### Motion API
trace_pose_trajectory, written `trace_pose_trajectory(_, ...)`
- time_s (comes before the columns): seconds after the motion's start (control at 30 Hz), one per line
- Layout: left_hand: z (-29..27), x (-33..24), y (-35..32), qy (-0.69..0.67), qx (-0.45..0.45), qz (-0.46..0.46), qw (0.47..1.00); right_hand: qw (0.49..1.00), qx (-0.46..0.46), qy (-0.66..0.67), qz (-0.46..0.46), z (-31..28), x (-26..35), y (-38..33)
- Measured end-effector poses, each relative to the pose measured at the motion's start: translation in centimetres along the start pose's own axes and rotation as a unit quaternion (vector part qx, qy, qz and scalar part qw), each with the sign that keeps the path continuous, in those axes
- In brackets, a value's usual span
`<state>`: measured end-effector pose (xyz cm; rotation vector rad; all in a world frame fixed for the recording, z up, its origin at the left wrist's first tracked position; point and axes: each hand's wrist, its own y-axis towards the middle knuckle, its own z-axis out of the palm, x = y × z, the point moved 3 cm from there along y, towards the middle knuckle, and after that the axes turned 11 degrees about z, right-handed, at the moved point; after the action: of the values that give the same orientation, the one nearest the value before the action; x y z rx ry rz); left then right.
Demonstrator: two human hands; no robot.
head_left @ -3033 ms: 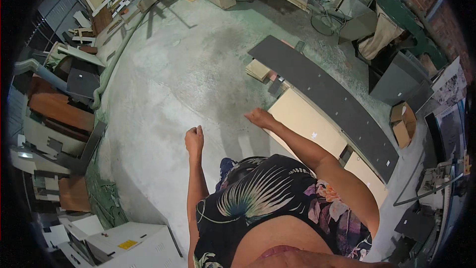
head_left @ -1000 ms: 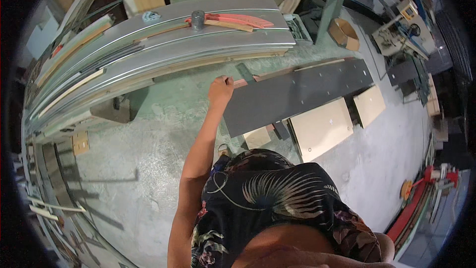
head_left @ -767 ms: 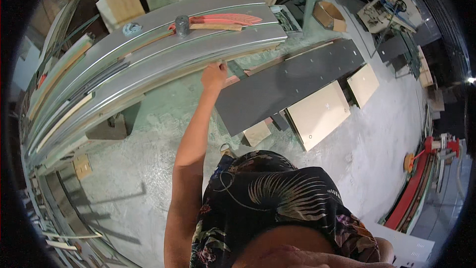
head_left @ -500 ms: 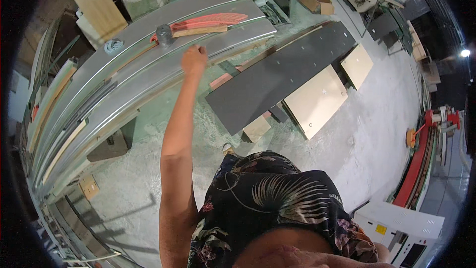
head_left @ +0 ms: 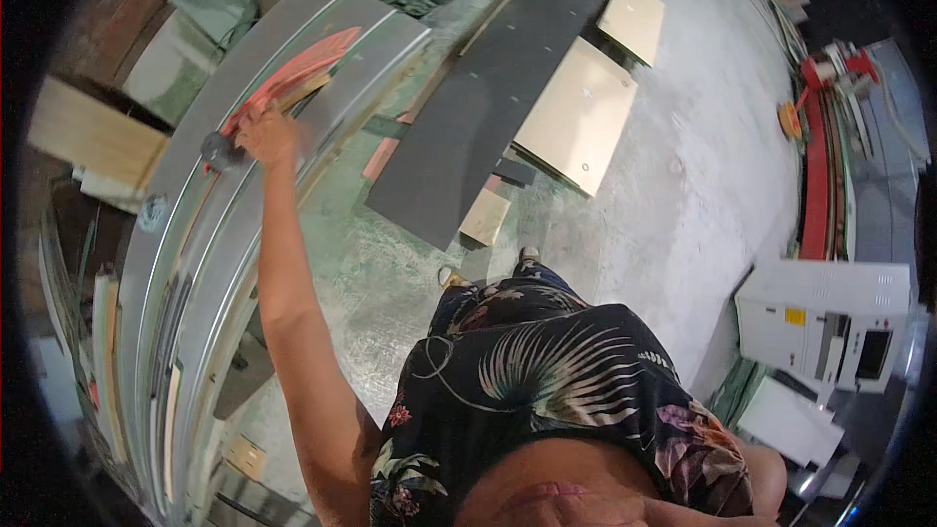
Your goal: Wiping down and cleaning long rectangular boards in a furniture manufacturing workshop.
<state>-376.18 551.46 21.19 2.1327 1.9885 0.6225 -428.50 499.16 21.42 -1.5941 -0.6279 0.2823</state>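
My left arm reaches forward to the long grey metal-topped bench (head_left: 200, 224) at the left. My left hand (head_left: 270, 137) is slightly blurred, its fingers apart over a long, red, curved, tapering piece (head_left: 307, 60). I cannot tell whether the fingertips touch it. A strip of light wood (head_left: 310, 90) lies along the red piece, just beyond the hand. Close to the fingers, on the left, stands a dark grey round block (head_left: 217, 148). My right hand is out of view.
A dark grey panel (head_left: 488, 102) lies low at the centre, with pale boards (head_left: 576, 112) beside it. A light blue crumpled bundle (head_left: 152, 213) sits on the bench. A white machine cabinet (head_left: 825, 317) and a red rail machine (head_left: 815, 176) stand at the right.
My left hand has moved left and forward to the red piece, its fingers opening from a closed shape. The whole view has turned, bringing the white cabinet further in.
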Motion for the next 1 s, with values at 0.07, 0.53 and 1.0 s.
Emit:
trace_pose_trajectory(0.07, 1.2, 0.1, 0.6, 0.032, 0.069, 0.02, 0.997, 1.0, -0.01, 0.022, 0.0, 1.3, -1.0, -0.8)
trace_pose_trajectory(0.53, -2.7, 1.6, 0.7, -0.106, -0.072, 0.08, 0.988, 0.996, -0.047, 0.074, -0.028, 6.9, -4.1, -3.8)
trace_pose_trajectory(1.0, -10.7, -9.9, -5.6, -0.206, -0.058, 0.224, 0.951, 0.96, 0.019, 0.259, -0.107, 3.8, -1.3, -9.1)
